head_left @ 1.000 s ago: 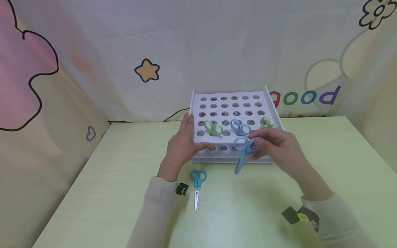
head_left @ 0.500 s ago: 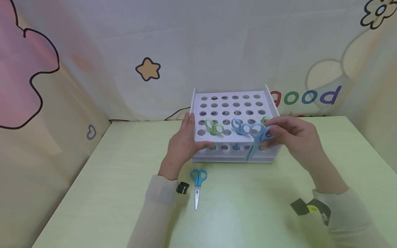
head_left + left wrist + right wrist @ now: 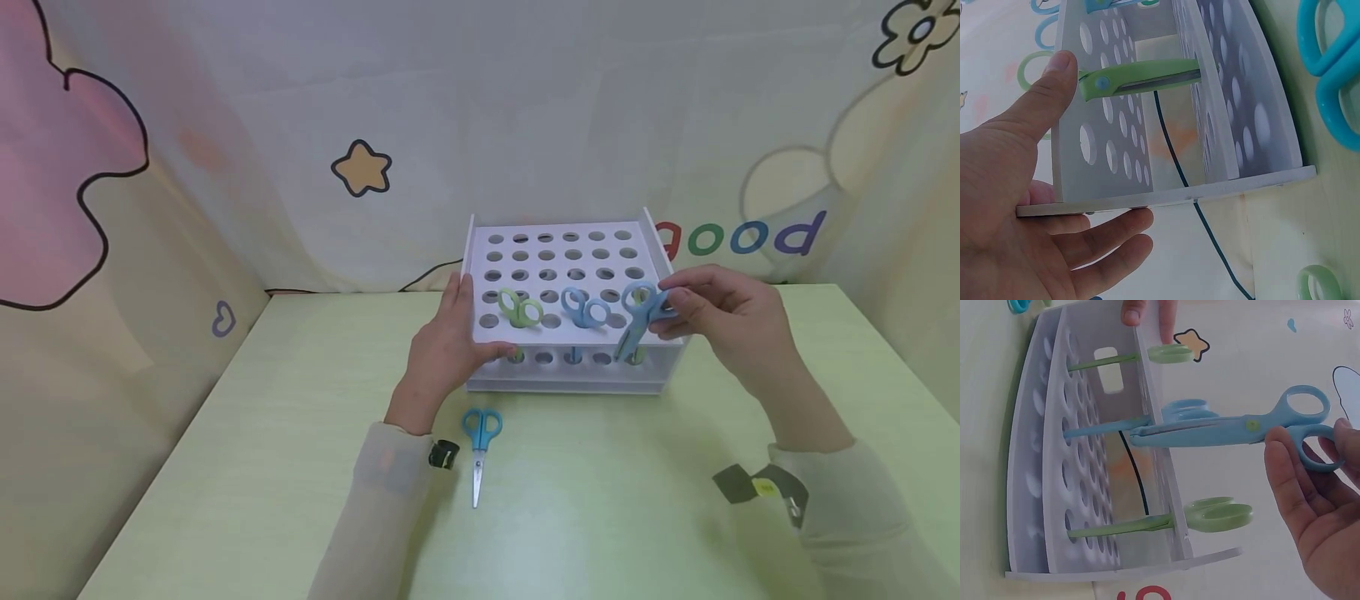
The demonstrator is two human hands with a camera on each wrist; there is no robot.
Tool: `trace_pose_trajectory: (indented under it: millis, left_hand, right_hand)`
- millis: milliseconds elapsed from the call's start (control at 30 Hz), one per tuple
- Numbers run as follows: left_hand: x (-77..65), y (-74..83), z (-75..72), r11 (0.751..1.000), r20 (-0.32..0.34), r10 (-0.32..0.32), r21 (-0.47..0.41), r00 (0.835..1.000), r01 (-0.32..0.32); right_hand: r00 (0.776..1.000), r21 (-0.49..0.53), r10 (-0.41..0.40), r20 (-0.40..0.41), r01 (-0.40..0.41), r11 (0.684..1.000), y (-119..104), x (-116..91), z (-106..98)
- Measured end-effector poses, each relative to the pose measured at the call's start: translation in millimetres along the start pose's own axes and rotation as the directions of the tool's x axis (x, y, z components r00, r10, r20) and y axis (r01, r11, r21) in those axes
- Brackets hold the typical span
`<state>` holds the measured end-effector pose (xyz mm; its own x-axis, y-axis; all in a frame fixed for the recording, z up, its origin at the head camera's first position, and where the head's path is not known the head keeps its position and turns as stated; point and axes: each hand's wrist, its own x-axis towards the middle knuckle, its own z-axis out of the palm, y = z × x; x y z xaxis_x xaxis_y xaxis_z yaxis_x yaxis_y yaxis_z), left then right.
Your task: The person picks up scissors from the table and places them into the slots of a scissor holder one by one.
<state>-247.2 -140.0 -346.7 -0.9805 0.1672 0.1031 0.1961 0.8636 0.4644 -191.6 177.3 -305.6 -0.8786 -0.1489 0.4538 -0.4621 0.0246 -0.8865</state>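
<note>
Blue plastic scissors with round finger loops (image 3: 640,317) have shifted up and rightward in the head view, from the front middle of the white rack with rows of round holes (image 3: 551,337) to its right end. My right hand (image 3: 738,325) pinches one loop between thumb and fingers, blade slanting toward lower left. My left hand (image 3: 442,350) grips the rack's side at frame centre, thumb over the front edge, fingers outside.

Standing in the rack's front part are green plastic scissors (image 3: 521,312) at left, a matching blue pair (image 3: 587,314) mid-row and a second green pair (image 3: 1194,520) at right. Below centre lie teal-handled scissors with metal blades (image 3: 479,454).

I judge this the lining-up step; whether the tip touches the rack, I cannot tell. Next seems to call for straightening the blade above a free hole, then lowering it.
</note>
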Motion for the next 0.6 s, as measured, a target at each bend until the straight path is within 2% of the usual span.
trace_pose_trajectory:
  millis: [300,433,600]
  left_hand:
    - [1.0,0.3,1.2,1.000,-0.005,0.009,0.012,1.000,-0.009]
    - [1.1,0.3,0.9,1.000,-0.006,0.009,0.017,1.000,-0.009]
    - [1.0,-1.0,1.6,1.000,-0.007,0.012,0.019,1.000,-0.012]
  right_hand:
    - [1.000,-0.084,0.003,0.011,-0.002,0.996,-2,3,-4]
    - [1.000,-0.089,0.008,0.008,-0.007,0.996,-7,4,-5]
    - [0.999,0.045,-0.048,0.024,0.047,0.998,-9,5,-7]
